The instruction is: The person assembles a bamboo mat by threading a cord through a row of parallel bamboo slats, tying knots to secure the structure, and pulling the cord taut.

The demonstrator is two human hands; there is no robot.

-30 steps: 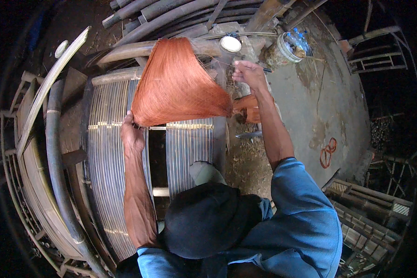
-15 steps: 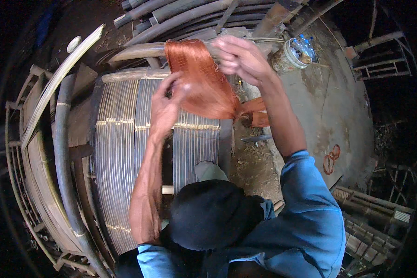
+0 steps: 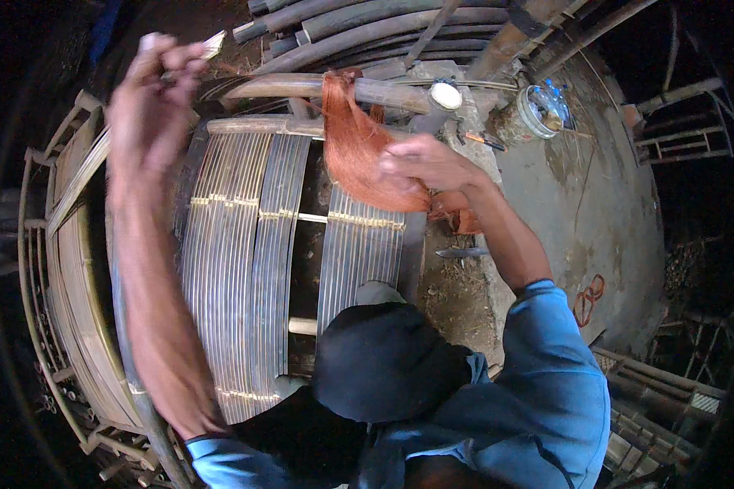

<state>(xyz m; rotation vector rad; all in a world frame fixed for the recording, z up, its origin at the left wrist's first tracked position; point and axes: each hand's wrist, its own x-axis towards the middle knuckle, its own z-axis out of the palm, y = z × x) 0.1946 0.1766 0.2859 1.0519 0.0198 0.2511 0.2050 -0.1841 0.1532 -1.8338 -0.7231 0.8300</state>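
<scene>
My left hand (image 3: 156, 106), smeared by motion, is raised at the far left over a bundle of long pale bamboo strips (image 3: 81, 179). The strips' tip shows beyond my fingers; whether they grip it cannot be told. My right hand (image 3: 432, 167) is closed in front of a hank of orange-brown fibre (image 3: 355, 151). Anything pinched in it is too blurred to make out. The hank hangs over a horizontal bamboo pole (image 3: 277, 85), its gathered end trailing right. Below lie panels of dark split slats (image 3: 228, 285) bound with pale lashing.
A white round container (image 3: 445, 96) stands by the pole's right end, near an orange-and-black tool (image 3: 485, 142). A bucket (image 3: 538, 114) with plastic bottles stands farther right. A knife-like blade (image 3: 462, 253) and an orange loop of fibre (image 3: 587, 301) lie to the right. Dark poles (image 3: 383, 33) are stacked behind.
My left hand has left the fibre and swung up and left to the pale strips. My right hand has come down across the hank. The white container and the tool now show.
</scene>
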